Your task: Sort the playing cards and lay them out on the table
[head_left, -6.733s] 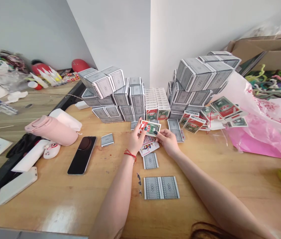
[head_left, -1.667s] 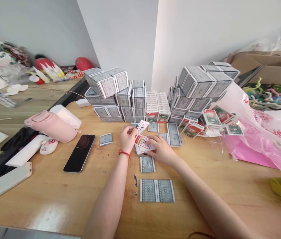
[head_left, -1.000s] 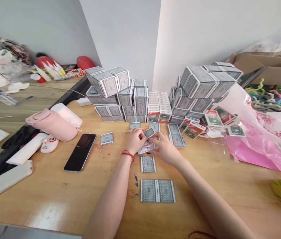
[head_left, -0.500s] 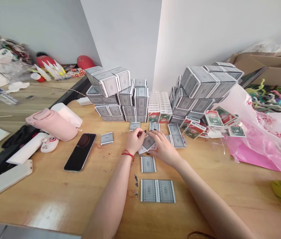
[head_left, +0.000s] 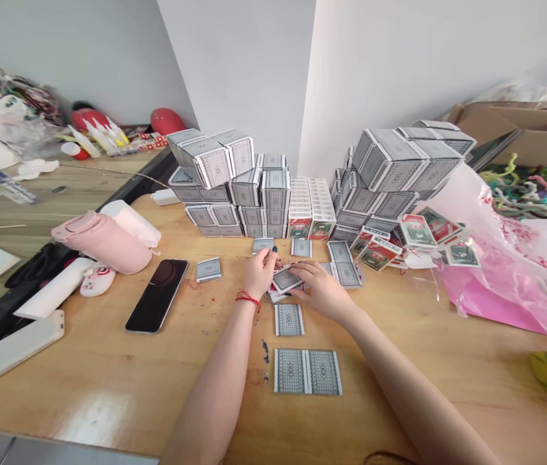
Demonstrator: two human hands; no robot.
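Grey-patterned cards (head_left: 287, 279) lie askew over paler cards (head_left: 277, 297) on the tabletop (head_left: 374, 400), between the hands. The right hand (head_left: 322, 290) pinches their right side, fingers above, thumb below; the left hand (head_left: 258, 274) curls close beside them, its grip unclear. Uneven pressure could fan the pile apart or crease a corner.

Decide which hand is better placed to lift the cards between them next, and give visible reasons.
Probably the right hand: its fingers spread around the right side of the cards, while the left hand looks bunched at their left.
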